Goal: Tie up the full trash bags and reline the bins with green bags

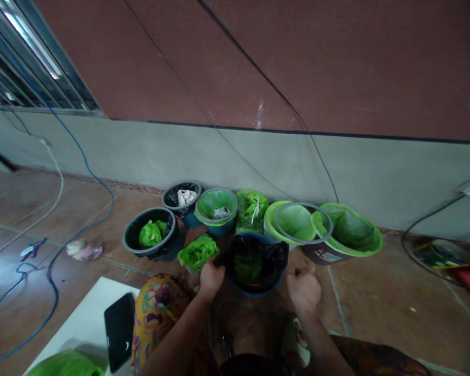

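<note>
Black, thin plastic bag (273, 256) in the round blue bin (258, 294) is pinched by the left hand (211, 280), seemingly being spread, though how the right hand (304, 290) grips cannot be told, and even pulling seems needed next

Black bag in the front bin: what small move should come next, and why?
Probably use the right hand to smooth the right side of the black bag over the bin: the edge there looks crumpled, that hand is close by, and the left hand is at the opposite edge.
</note>
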`<state>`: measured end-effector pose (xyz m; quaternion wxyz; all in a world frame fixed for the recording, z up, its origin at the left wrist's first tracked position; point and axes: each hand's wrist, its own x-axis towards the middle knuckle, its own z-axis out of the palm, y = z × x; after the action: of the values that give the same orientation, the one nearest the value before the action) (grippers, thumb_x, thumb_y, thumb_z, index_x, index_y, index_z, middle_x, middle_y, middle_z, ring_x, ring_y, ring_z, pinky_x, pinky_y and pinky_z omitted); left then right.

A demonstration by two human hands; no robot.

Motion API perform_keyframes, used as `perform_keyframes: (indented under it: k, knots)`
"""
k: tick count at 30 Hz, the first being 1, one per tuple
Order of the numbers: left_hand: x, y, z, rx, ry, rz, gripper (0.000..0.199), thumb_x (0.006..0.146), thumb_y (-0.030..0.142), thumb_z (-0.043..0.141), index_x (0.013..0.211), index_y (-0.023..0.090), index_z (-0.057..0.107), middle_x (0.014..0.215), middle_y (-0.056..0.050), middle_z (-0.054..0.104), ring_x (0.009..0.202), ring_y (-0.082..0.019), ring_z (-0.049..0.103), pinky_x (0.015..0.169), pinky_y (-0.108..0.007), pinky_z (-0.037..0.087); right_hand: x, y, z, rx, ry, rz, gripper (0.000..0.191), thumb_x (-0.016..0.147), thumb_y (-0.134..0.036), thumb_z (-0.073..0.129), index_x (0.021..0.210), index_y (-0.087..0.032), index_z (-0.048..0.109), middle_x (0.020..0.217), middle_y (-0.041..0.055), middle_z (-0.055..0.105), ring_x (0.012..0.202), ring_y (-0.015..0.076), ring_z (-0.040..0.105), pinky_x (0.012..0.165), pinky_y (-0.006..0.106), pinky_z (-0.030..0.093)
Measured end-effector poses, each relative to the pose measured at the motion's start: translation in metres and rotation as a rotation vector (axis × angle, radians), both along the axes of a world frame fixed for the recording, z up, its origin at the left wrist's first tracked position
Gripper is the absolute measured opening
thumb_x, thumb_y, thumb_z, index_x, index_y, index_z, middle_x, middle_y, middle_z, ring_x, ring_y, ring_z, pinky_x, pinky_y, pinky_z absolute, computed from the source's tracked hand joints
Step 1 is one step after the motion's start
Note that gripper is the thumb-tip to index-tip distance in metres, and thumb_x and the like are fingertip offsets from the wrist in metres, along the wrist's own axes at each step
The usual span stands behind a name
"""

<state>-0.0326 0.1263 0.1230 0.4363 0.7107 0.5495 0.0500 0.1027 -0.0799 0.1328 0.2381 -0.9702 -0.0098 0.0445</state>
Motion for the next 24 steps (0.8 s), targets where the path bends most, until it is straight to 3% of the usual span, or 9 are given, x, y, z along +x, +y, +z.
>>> perform_keyframes:
  k: [2, 5, 7, 9, 12, 15, 20, 24]
  knots:
    - [-0.002, -0.006, 0.009, 0.121, 0.046, -0.064, 0.047, 0.078, 0.021, 0.054, 0.125, 0.012, 0.052, 0.088, -0.011, 0.07, 0.09, -0.026, 0.066, 0.081, -0.033, 0.048, 0.009, 0.016, 0.008, -0.019, -0.069, 0.141, 0.049, 0.088, -0.037, 0.039, 0.13, -0.014, 0.048, 0.087, 0.0133, 0.071, 0.083, 0.0289, 0.067, 0.074, 0.038, 0.047]
    - [-0.002, -0.032, 0.017, 0.308, -0.079, -0.24, 0.05, 0.081, 0.021, 0.048, 0.13, 0.014, 0.047, 0.109, -0.013, 0.065, 0.104, -0.024, 0.06, 0.095, -0.035, 0.043, 0.021, 0.054, 0.002, -0.025, -0.124, 0.492, 0.038, 0.087, -0.029, 0.044, 0.121, -0.017, 0.056, 0.108, 0.0112, 0.067, 0.102, 0.0241, 0.061, 0.089, 0.033, 0.043]
    - [0.002, -0.055, 0.017, 0.376, -0.179, -0.536, 0.049, 0.078, 0.019, 0.049, 0.127, 0.019, 0.051, 0.122, -0.012, 0.059, 0.114, -0.024, 0.053, 0.105, -0.037, 0.035, 0.029, 0.082, -0.011, -0.116, -0.098, 0.682, 0.044, 0.081, -0.027, 0.055, 0.124, -0.017, 0.054, 0.119, 0.0117, 0.061, 0.112, 0.0258, 0.055, 0.095, 0.034, 0.04]
    - [0.007, -0.075, 0.013, 0.373, -0.171, -0.781, 0.057, 0.072, 0.021, 0.055, 0.129, 0.022, 0.051, 0.131, -0.012, 0.054, 0.121, -0.028, 0.047, 0.113, -0.045, 0.023, 0.035, 0.105, -0.026, -0.241, -0.032, 0.789, 0.058, 0.075, -0.027, 0.064, 0.13, -0.016, 0.049, 0.125, 0.0136, 0.058, 0.115, 0.0291, 0.052, 0.096, 0.038, 0.039]
    - [0.017, -0.091, 0.0, 0.35, -0.032, -1.002, 0.069, 0.067, 0.032, 0.065, 0.131, 0.015, 0.049, 0.133, -0.02, 0.05, 0.125, -0.036, 0.042, 0.114, -0.055, 0.013, 0.044, 0.126, -0.049, -0.365, 0.058, 0.838, 0.067, 0.072, -0.027, 0.069, 0.134, -0.014, 0.044, 0.125, 0.0161, 0.057, 0.116, 0.031, 0.051, 0.093, 0.041, 0.04]
    - [0.027, -0.09, -0.012, 0.348, 0.109, -1.101, 0.061, 0.069, 0.038, 0.063, 0.123, 0.011, 0.055, 0.119, -0.021, 0.059, 0.114, -0.035, 0.051, 0.111, -0.06, 0.014, 0.053, 0.136, -0.067, -0.365, 0.107, 0.826, 0.059, 0.075, -0.026, 0.066, 0.131, -0.014, 0.048, 0.121, 0.0166, 0.06, 0.113, 0.0302, 0.055, 0.091, 0.041, 0.04]
    - [0.04, -0.071, -0.017, 0.332, 0.213, -1.113, 0.042, 0.074, 0.036, 0.059, 0.108, 0.012, 0.061, 0.105, -0.015, 0.067, 0.101, -0.03, 0.061, 0.103, -0.056, 0.032, 0.073, 0.142, -0.085, -0.172, 0.176, 0.798, 0.023, 0.083, -0.021, 0.052, 0.1, -0.018, 0.068, 0.101, 0.0104, 0.07, 0.098, 0.0242, 0.063, 0.083, 0.033, 0.042]
    - [0.047, -0.062, -0.017, 0.295, 0.258, -1.263, 0.02, 0.077, 0.022, 0.055, 0.089, 0.014, 0.067, 0.09, -0.014, 0.071, 0.089, -0.027, 0.066, 0.089, -0.046, 0.046, 0.091, 0.139, -0.086, -0.09, 0.18, 0.756, 0.025, 0.087, -0.03, 0.049, 0.098, -0.022, 0.07, 0.1, 0.0042, 0.072, 0.094, 0.0182, 0.064, 0.077, 0.027, 0.044]
